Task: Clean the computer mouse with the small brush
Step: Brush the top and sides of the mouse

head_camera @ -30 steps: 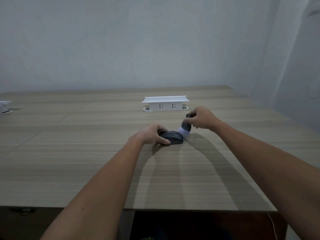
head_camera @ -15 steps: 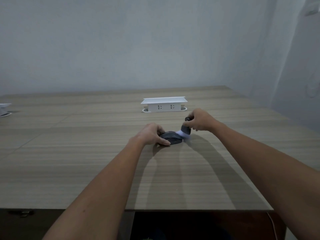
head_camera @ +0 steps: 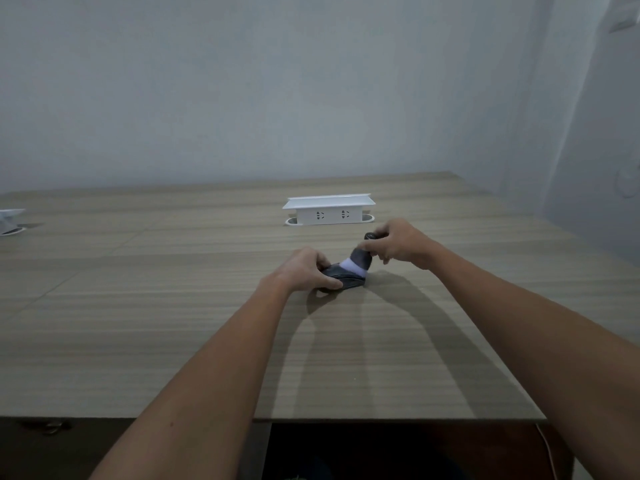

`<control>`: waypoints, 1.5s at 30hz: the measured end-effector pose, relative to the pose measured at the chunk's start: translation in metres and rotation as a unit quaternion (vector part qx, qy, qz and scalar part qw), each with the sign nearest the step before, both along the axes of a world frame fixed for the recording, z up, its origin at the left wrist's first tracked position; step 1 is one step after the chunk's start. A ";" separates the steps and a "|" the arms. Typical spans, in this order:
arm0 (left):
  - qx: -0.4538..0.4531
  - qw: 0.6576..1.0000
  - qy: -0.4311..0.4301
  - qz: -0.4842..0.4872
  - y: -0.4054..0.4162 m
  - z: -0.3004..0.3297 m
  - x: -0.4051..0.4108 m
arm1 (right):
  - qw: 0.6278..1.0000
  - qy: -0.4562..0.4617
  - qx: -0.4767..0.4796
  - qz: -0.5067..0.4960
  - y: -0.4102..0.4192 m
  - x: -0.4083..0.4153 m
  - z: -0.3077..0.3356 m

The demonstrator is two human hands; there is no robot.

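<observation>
The dark, round-backed mouse [head_camera: 343, 277] lay mid-table on striped wood [head_camera: 173, 306]. L hand [head_camera: 304, 271] pinched it still. R hand [head_camera: 394, 242] gripped a small brush [head_camera: 360, 259], soft white bristles touching the mouse top. White plastic socket box [head_camera: 329, 209] sat just behind.

A: What sits on the wooden table [head_camera: 138, 323]?

B: A white socket box [head_camera: 329, 210] near the far edge. It has 2 plug spots on its front and a flat lid on top.

A: Anything else?

B: A white thing [head_camera: 10, 221] at the left edge, cut off. Behind the table is a pale wall [head_camera: 277, 81].
</observation>
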State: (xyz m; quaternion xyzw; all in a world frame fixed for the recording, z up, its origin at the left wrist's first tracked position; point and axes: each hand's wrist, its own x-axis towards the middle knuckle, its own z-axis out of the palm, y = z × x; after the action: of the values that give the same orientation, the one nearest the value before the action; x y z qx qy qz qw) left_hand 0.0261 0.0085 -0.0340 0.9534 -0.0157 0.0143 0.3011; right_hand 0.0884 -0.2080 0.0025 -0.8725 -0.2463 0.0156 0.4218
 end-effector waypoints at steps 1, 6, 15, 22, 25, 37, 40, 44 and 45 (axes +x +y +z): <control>-0.001 1.000 -0.001 0.001 0.000 0.000 0.000 | 0.999 -0.016 -0.035 -0.011 0.000 0.001 -0.001; 0.009 1.000 -0.008 0.005 0.000 0.000 0.000 | 0.998 -0.020 0.051 -0.033 -0.003 0.000 0.001; 0.001 1.000 -0.004 0.012 0.000 -0.002 0.001 | 1.000 -0.014 0.018 -0.020 -0.003 0.002 -0.005; -0.004 1.000 -0.004 0.015 0.000 -0.002 0.002 | 0.998 -0.036 -0.033 -0.041 -0.004 0.002 -0.004; -0.006 1.000 -0.001 0.016 -0.001 -0.002 0.004 | 1.000 -0.012 -0.011 -0.008 -0.003 0.000 -0.003; 0.004 1.000 -0.008 0.023 -0.002 -0.003 0.006 | 0.994 -0.022 -0.101 -0.029 -0.006 -0.002 0.003; 0.001 1.000 -0.006 0.023 -0.002 -0.003 0.005 | 0.998 -0.030 -0.056 -0.025 -0.006 -0.002 0.003; -0.005 1.000 -0.008 0.020 -0.001 -0.004 0.005 | 0.997 -0.017 -0.068 -0.011 -0.004 -0.001 -0.001; -0.006 1.000 -0.009 0.020 -0.002 -0.004 0.005 | 0.995 -0.021 -0.090 -0.024 -0.005 -0.001 0.000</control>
State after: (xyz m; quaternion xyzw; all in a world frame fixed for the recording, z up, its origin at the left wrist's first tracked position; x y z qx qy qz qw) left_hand 0.0311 0.0068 -0.0378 0.9514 0.0008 0.0287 0.3065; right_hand 0.0878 -0.2125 0.0023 -0.9128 -0.2312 0.0093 0.3365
